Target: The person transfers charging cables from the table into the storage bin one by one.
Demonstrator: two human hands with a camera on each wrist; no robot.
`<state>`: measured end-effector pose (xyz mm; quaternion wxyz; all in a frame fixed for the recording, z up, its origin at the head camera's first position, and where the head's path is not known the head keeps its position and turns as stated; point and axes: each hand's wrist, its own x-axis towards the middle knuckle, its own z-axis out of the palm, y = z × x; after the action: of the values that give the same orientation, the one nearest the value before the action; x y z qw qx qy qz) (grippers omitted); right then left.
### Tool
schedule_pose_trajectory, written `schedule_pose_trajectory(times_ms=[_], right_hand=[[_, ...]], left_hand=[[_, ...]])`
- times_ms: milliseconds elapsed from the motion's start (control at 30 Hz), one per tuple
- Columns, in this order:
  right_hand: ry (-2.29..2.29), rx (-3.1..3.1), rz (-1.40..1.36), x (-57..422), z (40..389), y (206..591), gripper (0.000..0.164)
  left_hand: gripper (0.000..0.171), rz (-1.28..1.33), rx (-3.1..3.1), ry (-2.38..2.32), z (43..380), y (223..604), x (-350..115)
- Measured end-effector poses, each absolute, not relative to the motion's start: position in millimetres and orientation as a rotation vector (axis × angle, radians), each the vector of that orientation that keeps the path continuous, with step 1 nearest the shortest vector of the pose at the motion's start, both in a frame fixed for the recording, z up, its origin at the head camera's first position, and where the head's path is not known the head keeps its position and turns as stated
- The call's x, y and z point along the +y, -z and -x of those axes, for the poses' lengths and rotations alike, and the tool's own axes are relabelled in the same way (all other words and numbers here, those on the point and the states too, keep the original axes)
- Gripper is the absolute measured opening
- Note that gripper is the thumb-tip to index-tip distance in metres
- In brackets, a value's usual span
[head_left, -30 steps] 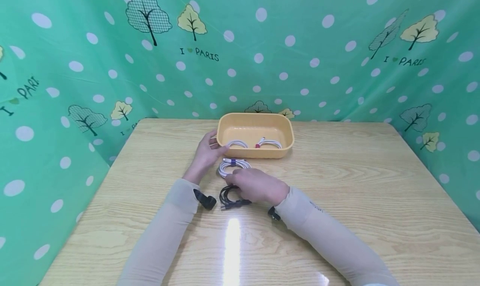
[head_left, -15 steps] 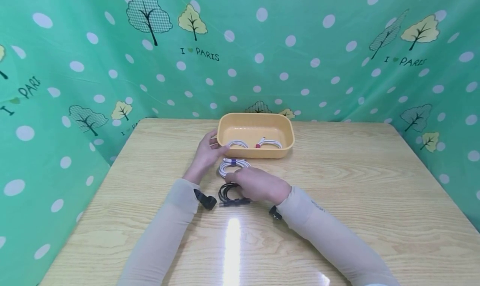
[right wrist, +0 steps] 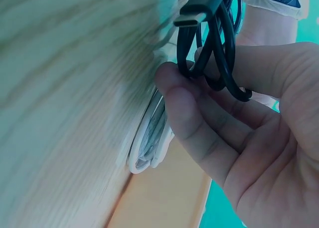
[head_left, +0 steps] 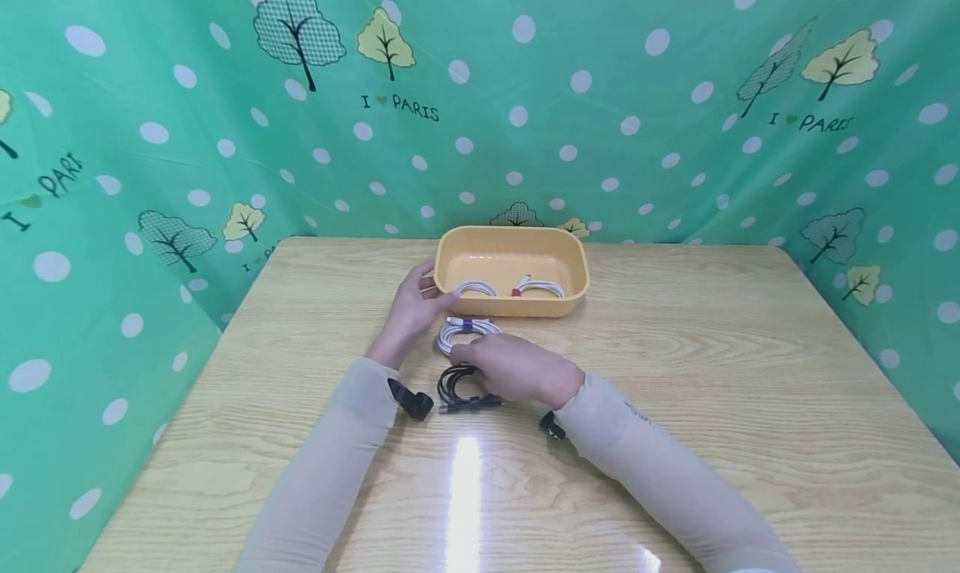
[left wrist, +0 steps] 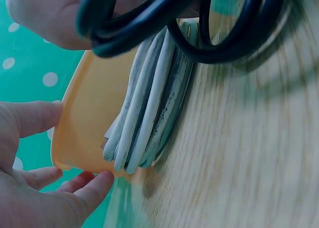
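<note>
My right hand (head_left: pixel 521 369) pinches a coiled black cable (head_left: pixel 471 404) between thumb and fingers, over the table. Its USB-C plug (right wrist: pixel 199 8) shows in the right wrist view. Just beyond, a coiled white cable (head_left: pixel 442 337) with a purple tie lies on the table before the yellow bin (head_left: pixel 517 308). At the bin's left end rests my left hand (head_left: pixel 412 309), thumb at the front corner, the other fingers fairly straight along the side. Inside the bin are two white cables: one coil (head_left: pixel 476 287) at the left, another coil (head_left: pixel 542 285) with a red tie at the right.
The wooden table (head_left: pixel 712 348) runs back to a green dotted curtain (head_left: pixel 517 139) right behind the bin. Small black wrist cameras hang under both sleeves, one camera (head_left: pixel 411 399) close left of the black cable.
The black cable's lower part and plug have shifted slightly up and levelled out, with the right hand moving a little. My left hand and the bin stay put.
</note>
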<state>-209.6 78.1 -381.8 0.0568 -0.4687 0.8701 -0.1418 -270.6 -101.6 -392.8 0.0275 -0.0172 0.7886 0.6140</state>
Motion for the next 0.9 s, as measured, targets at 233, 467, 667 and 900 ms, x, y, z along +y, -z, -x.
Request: schedule_pose_trajectory(times_ms=[233,467,667,900], right_hand=[[0.429,2.647,1.439,78.2,209.9,382.7,0.023],[0.424,2.66,1.469,78.4,209.7,382.9,0.024],[0.45,2.666,1.458,80.1,208.9,381.4,0.025],[0.453,2.684,1.444,81.4,208.3,379.4,0.024]], left_hand=[[0.073,0.066,2.416,-1.912,271.9,393.8,-101.9],[0.074,0.068,2.392,-1.94,271.9,393.8,-101.7],[0.075,0.055,2.409,-1.937,271.6,394.4,-101.8],[0.075,0.038,2.4,-1.96,271.8,396.2,-102.6]])
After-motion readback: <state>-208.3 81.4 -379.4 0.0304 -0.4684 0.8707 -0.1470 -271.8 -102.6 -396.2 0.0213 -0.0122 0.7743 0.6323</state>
